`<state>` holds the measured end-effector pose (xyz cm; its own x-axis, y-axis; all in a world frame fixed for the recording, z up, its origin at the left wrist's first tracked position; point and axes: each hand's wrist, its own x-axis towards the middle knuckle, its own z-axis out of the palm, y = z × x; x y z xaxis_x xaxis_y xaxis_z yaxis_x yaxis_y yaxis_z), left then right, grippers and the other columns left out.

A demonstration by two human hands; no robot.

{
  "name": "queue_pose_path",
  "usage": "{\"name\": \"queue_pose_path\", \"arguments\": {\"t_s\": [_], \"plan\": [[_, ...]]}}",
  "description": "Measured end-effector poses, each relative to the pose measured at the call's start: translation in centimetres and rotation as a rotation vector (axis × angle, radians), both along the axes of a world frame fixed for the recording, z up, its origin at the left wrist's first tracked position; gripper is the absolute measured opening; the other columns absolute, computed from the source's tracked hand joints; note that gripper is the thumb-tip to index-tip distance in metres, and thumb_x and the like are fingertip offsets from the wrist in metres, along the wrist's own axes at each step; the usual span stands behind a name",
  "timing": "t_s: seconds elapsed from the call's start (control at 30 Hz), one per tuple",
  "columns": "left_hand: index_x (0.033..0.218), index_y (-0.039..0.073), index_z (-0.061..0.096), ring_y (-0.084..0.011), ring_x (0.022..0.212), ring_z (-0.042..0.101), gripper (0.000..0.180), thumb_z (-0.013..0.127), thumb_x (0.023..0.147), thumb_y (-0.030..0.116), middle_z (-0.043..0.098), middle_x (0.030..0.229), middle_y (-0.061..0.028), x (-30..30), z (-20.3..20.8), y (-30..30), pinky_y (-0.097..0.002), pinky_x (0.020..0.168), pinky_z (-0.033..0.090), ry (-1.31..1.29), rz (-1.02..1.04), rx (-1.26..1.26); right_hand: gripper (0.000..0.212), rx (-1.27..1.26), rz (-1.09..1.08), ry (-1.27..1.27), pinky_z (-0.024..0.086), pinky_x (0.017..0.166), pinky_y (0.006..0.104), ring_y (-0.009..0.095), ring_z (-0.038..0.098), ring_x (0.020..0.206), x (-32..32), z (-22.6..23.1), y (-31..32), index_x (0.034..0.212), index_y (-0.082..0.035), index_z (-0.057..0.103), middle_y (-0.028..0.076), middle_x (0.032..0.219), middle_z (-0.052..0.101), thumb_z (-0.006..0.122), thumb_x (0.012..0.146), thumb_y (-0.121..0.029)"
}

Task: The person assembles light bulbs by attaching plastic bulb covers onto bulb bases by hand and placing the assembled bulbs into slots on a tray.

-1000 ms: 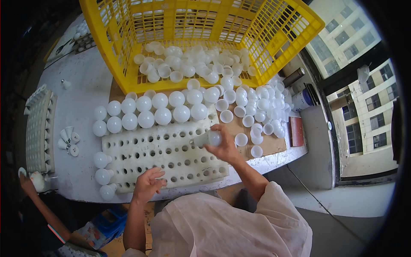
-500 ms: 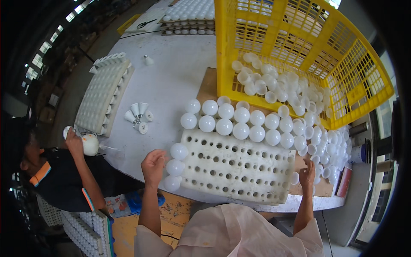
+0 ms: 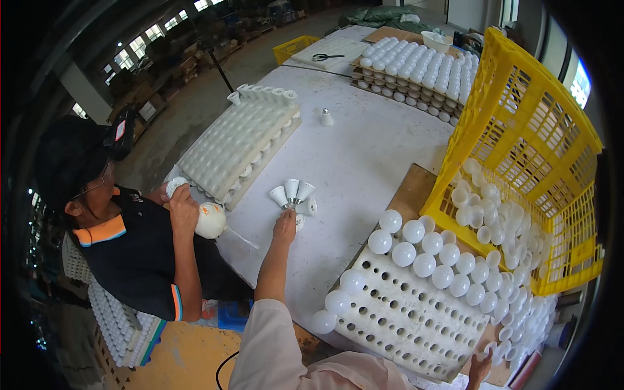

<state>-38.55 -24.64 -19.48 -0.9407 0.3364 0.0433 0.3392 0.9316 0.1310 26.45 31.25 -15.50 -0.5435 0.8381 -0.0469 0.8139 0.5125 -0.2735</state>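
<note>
My left hand (image 3: 284,227) reaches across the table to a small cluster of white lamp bases (image 3: 292,191) with metal ends. Its fingers close at the metal end of one base, partly hiding it. Low at the right, my right hand (image 3: 480,370) is among loose white bulb covers (image 3: 513,325), its curled fingers on one cover at the pile's edge. Between my hands lies a white foam tray (image 3: 409,318) with rows of holes. Round white globes (image 3: 424,265) stand in two rows along its far edge, and three more line its left edge.
A yellow crate (image 3: 439,211) lies on its side with covers inside. At the left, a co-worker (image 3: 140,240) holds a white piece and a round, pale object (image 3: 211,221). Stacked trays (image 3: 240,149) stand nearby; more filled trays (image 3: 416,65) are at the back. A single lamp base (image 3: 326,117) stands apart.
My left hand has moved from beside the foam tray, leftward and away from me, to the lamp bases. The view has turned left. My right hand stays by the loose covers.
</note>
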Motion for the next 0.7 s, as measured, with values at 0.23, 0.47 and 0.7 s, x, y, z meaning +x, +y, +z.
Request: {"name": "queue_pose_path", "arguments": {"t_s": [0.23, 0.47, 0.7], "plan": [[0.108, 0.003, 0.052, -0.0315, 0.102, 0.059, 0.033, 0.060, 0.075, 0.006, 0.064, 0.099, -0.0179, 4.7, 2.8, 0.8, -0.0419, 0.089, 0.046, -0.206, 0.061, -0.146, 0.053, -0.967, -0.416, 0.866, 0.053, 0.081, 0.0440, 0.033, 0.056, 0.103, -0.5, 4.7, -6.1, 0.131, 0.002, 0.039, 0.020, 0.119, 0.053, 0.058, 0.089, -0.022], [0.107, 0.001, 0.054, -0.0310, 0.095, 0.063, 0.047, 0.073, 0.068, 0.020, 0.065, 0.100, -0.0189, 11.2, 5.9, 1.7, -0.0369, 0.083, 0.050, -0.236, 0.517, 0.371, 0.052, -1.200, -0.107, 0.490, 0.054, 0.079, 0.0441, 0.032, 0.057, 0.103, -2.7, 3.3, -4.2, 0.130, 0.001, 0.041, 0.019, 0.116, 0.054, 0.059, 0.087, -0.022], [0.115, -0.002, 0.054, -0.0209, 0.089, 0.063, 0.037, 0.065, 0.082, 0.009, 0.063, 0.101, -0.0109, 20.6, 9.8, 4.8, -0.0319, 0.076, 0.052, -0.439, 0.442, 1.454, 0.050, -1.328, 0.089, 0.237, 0.055, 0.076, 0.0442, 0.032, 0.058, 0.102, -0.2, 2.9, -4.4, 0.128, 0.000, 0.042, 0.019, 0.114, 0.056, 0.059, 0.086, -0.022]]}}
